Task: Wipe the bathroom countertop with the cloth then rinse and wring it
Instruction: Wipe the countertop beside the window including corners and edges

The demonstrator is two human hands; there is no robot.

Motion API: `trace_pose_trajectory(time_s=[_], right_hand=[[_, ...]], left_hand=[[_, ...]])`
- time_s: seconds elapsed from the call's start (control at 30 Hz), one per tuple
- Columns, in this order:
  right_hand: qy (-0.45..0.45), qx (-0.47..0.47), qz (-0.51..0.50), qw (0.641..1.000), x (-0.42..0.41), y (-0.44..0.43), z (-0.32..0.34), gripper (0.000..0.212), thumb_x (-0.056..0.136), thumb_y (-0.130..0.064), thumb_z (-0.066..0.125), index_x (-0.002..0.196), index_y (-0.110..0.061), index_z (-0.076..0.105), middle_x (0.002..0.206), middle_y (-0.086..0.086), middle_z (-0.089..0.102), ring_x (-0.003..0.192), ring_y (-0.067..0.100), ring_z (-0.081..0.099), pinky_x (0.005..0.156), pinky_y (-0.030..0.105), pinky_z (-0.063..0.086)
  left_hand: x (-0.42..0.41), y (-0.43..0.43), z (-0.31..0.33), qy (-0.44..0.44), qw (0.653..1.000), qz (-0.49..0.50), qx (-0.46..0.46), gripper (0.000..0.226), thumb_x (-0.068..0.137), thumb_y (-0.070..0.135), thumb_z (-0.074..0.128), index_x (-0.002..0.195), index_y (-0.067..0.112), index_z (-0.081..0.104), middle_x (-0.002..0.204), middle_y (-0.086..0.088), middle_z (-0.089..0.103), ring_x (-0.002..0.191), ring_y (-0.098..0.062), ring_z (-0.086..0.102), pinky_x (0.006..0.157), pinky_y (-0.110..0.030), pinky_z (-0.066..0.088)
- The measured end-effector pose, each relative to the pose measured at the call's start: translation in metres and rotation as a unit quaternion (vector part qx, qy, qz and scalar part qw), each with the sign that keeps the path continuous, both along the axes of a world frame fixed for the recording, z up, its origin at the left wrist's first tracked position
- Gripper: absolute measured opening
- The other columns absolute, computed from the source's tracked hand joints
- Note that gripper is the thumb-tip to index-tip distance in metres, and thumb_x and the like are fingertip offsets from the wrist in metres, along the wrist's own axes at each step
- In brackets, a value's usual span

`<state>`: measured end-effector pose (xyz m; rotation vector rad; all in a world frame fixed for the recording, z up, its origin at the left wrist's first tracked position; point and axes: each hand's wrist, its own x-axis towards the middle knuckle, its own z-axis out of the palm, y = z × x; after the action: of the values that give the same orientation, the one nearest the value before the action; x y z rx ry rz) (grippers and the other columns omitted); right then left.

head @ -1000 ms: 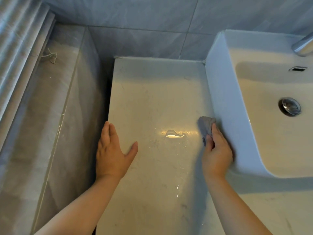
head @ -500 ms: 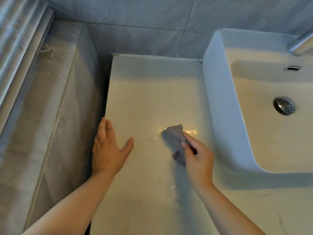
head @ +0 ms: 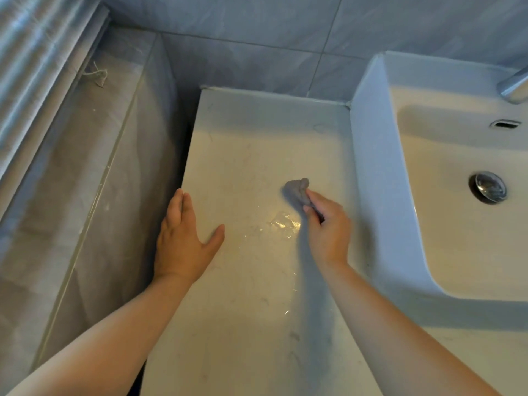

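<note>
Countertop (head: 243, 310) is running left of the sink (head: 371, 172), left hand (head: 183, 241) is lying flat on its edge far from the sink, fingers straight and together, thumb out, and right hand (head: 328, 232) is pinching the balled grey cloth (head: 297, 190), which is sitting on the counter near the sink wall, not touching it.

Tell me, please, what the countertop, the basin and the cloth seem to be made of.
Countertop: probably polished stone or a stone-look composite; pale with faint grey veins, and glossy where light reflects.
Basin: likely glazed ceramic; smooth, white, shiny, with a thick wall.
Cloth: soft grey fabric, matte and crumpled, pinched by the right hand; its weave is too small to tell.
</note>
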<state>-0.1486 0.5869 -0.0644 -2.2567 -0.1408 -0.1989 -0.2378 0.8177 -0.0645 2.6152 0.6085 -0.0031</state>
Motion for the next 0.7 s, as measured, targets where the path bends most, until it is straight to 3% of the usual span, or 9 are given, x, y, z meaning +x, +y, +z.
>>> trace_pose_trajectory(time_s=[0.13,0.23,0.4,0.5,0.63,0.7], right_hand=[[-0.015,0.015,0.043,0.999,-0.044,0.009,-0.005,0.029,0.088,-0.003,0.061,0.112,-0.017,0.069,0.105,-0.015,0.065,0.094,0.009,0.057,0.088,0.019,0.043],[0.011,0.024,0.091,0.995,-0.064,0.010,-0.001,0.028,0.088,-0.009,0.059,0.111,-0.019,0.070,0.106,-0.015,0.068,0.097,0.011,0.060,0.089,0.021,0.045],[0.163,0.123,0.081,0.976,-0.057,0.003,0.028,0.034,0.085,-0.001,0.064,0.110,-0.024,0.071,0.098,-0.016,0.071,0.088,0.000,0.065,0.077,0.012,0.047],[0.126,0.133,0.044,0.982,-0.032,-0.001,0.046,0.034,0.083,0.000,0.065,0.110,-0.020,0.071,0.104,-0.014,0.069,0.094,-0.005,0.064,0.085,0.011,0.047],[0.071,0.081,0.032,0.994,0.013,0.011,0.049,0.034,0.085,-0.004,0.064,0.115,-0.019,0.069,0.103,-0.014,0.067,0.089,-0.002,0.062,0.079,0.004,0.042],[0.075,0.061,0.047,0.994,0.028,0.020,0.041,0.033,0.085,-0.006,0.064,0.116,-0.019,0.069,0.100,-0.012,0.069,0.087,0.005,0.063,0.079,0.012,0.047]], left_hand=[[-0.002,0.002,0.002,-0.002,1.000,-0.003,-0.018,0.090,0.085,0.055,0.053,0.151,0.012,0.010,0.159,0.001,0.003,0.143,-0.021,0.017,0.111,-0.037,0.026],[-0.005,0.006,0.008,-0.012,0.999,0.000,-0.050,0.087,0.086,0.050,0.056,0.151,0.011,0.013,0.158,0.000,0.008,0.142,-0.020,0.021,0.112,-0.036,0.028],[-0.035,-0.003,0.022,-0.014,1.000,0.010,-0.026,0.076,0.087,0.044,0.057,0.147,0.011,0.025,0.158,0.000,0.010,0.140,-0.023,0.020,0.110,-0.037,0.028],[-0.065,-0.013,0.022,0.006,0.999,0.001,-0.039,0.077,0.089,0.044,0.055,0.149,0.012,0.020,0.158,0.003,0.005,0.142,-0.019,0.014,0.112,-0.029,0.020],[-0.085,-0.014,0.016,0.012,0.999,0.001,-0.043,0.078,0.089,0.043,0.055,0.150,0.010,0.019,0.159,0.001,0.007,0.143,-0.017,0.015,0.109,-0.021,0.014],[-0.087,-0.012,0.014,0.012,0.998,0.016,-0.056,0.079,0.090,0.043,0.054,0.150,0.011,0.015,0.158,0.001,0.007,0.142,-0.017,0.017,0.109,-0.023,0.017]])
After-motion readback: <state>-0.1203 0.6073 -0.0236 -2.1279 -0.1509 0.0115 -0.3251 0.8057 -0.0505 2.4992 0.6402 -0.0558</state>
